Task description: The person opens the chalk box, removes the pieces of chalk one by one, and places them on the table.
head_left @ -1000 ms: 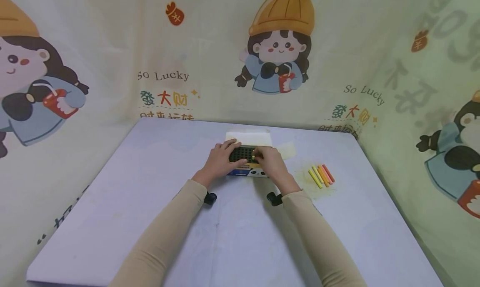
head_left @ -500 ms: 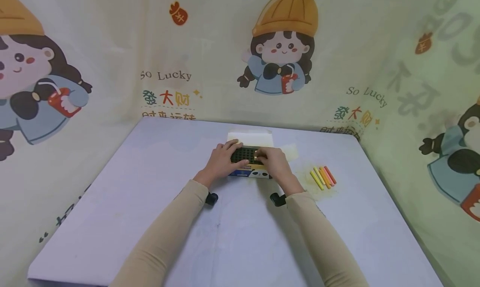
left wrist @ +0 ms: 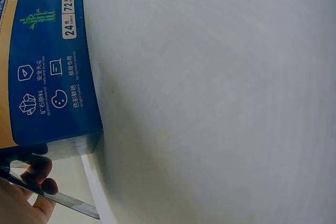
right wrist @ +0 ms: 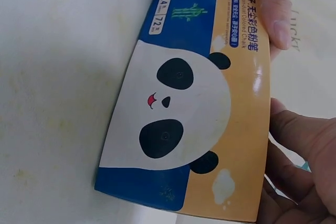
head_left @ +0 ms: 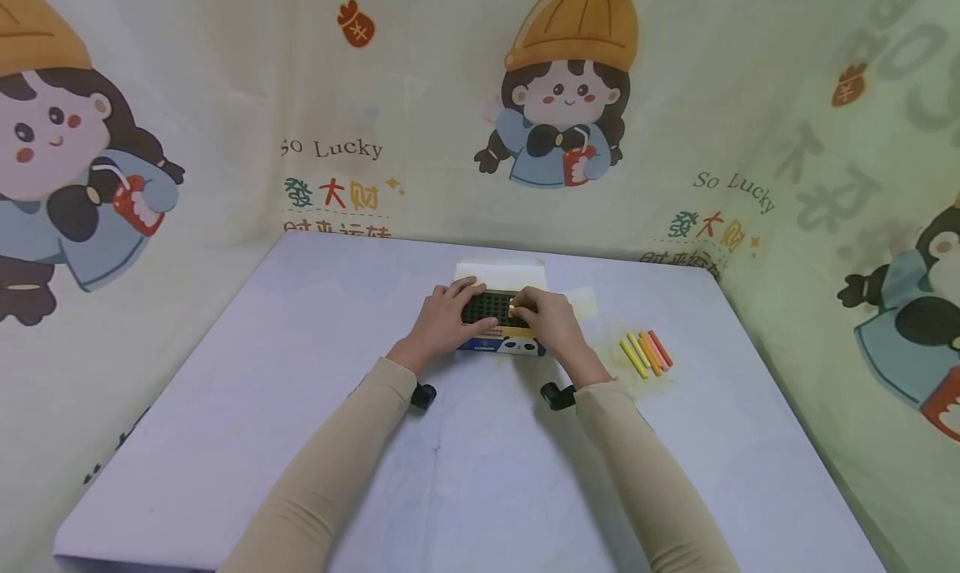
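A chalk box (head_left: 491, 342) with a panda on its blue and yellow front stands on the table, lid up, its top a dark grid of holes. My left hand (head_left: 442, 319) grips the box's left part, thumb along the front edge and fingers toward the back. My right hand (head_left: 553, 319) pinches a pale yellow-orange chalk stick (head_left: 512, 307) at the grid's right side; its lower end is hard to make out. In the right wrist view the box's printed front (right wrist: 173, 103) hides the chalk, and my curled right fingers (right wrist: 310, 145) show beside its upper edge.
Several loose chalk sticks (head_left: 645, 354), yellow, orange and red, lie in a row to the right of the box. The white lid flap (head_left: 500, 271) stands behind the grid, and a pale sheet (head_left: 582, 301) lies right of it. Printed cloth hangs around the table (head_left: 337, 473).
The head view has shifted slightly. My right hand has risen and tilted a little at the same spot over the grid. My left hand stays in place on the box.
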The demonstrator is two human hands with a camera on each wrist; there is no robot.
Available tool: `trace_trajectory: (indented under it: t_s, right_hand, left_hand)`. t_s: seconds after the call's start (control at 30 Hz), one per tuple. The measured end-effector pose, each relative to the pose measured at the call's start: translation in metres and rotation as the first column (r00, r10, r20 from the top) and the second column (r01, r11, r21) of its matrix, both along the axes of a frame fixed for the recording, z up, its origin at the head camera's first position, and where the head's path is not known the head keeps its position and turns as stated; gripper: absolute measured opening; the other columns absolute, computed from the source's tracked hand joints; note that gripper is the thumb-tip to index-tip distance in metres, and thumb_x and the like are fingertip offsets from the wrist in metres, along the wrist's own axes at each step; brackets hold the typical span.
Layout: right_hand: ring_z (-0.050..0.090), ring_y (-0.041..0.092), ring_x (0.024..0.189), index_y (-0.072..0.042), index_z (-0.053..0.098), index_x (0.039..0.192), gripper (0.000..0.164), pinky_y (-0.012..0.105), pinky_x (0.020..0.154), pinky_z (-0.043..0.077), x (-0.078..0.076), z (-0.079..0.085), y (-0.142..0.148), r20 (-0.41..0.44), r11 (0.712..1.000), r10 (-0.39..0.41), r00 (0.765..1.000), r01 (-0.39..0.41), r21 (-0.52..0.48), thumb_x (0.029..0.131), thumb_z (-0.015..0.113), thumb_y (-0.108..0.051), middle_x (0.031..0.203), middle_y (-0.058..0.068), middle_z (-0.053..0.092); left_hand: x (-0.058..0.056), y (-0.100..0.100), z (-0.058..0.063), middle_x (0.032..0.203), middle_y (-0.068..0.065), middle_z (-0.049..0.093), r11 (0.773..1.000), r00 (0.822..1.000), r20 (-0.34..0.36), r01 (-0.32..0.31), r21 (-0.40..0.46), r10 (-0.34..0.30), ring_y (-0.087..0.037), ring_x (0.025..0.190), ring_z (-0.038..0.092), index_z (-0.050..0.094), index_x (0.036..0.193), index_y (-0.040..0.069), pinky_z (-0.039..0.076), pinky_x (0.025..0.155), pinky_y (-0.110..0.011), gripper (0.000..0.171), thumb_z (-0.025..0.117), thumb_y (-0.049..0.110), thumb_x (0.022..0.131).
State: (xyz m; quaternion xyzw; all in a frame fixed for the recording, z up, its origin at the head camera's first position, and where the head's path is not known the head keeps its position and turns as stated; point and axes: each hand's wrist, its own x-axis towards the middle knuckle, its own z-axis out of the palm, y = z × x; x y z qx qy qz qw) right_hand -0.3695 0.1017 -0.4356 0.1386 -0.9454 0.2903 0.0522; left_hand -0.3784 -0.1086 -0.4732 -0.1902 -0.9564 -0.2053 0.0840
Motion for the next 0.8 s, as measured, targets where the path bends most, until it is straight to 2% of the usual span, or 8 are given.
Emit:
trace_trajectory:
  t_s: [0.27, 0.57, 0.8]
  right_hand:
    - [0.067, 0.017, 0.082, -0.018, 0.064, 0.104, 0.013, 0.033, 0.067, 0.053, 0.0029, 0.0009, -0.0009, 0.003, 1.0, 0.008, 1.0, -0.008, -0.022, 0.095, 0.059, -0.027, 0.101, 0.004, 0.072]
    - [0.057, 0.016, 0.065, -0.019, 0.058, 0.108, 0.013, 0.03, 0.058, 0.046, 0.0044, 0.0002, -0.0019, -0.027, 1.0, 0.014, 1.0, -0.014, 0.002, 0.099, 0.054, -0.028, 0.087, 0.004, 0.07]
    - [0.059, 0.016, 0.067, -0.02, 0.053, 0.113, 0.016, 0.03, 0.059, 0.047, 0.0026, -0.0031, -0.0016, -0.063, 1.0, 0.015, 0.998, -0.015, -0.005, 0.1, 0.05, -0.03, 0.097, 0.007, 0.071]
  left_hand:
    - [0.0005, -0.0008, 0.0012, 0.156, 0.002, 0.025, 1.0, 1.0, 0.016, 0.0, -0.008, 0.0, -0.037, 0.125, 0.038, 0.035, 0.149, 0.028, 0.033, 0.101, -0.056, 0.081, 0.04, 0.077, 0.084]
    - [-0.0001, -0.0008, 0.0007, 0.156, 0.002, 0.025, 1.0, 1.0, 0.021, 0.0, -0.006, 0.0, -0.036, 0.124, 0.038, 0.035, 0.149, 0.028, 0.034, 0.1, -0.055, 0.082, 0.039, 0.078, 0.084]
    - [-0.0007, -0.0004, -0.0003, 0.156, 0.001, 0.025, 1.0, 1.0, 0.006, -0.001, -0.012, 0.001, -0.037, 0.124, 0.039, 0.035, 0.149, 0.028, 0.034, 0.099, -0.056, 0.081, 0.039, 0.077, 0.084]
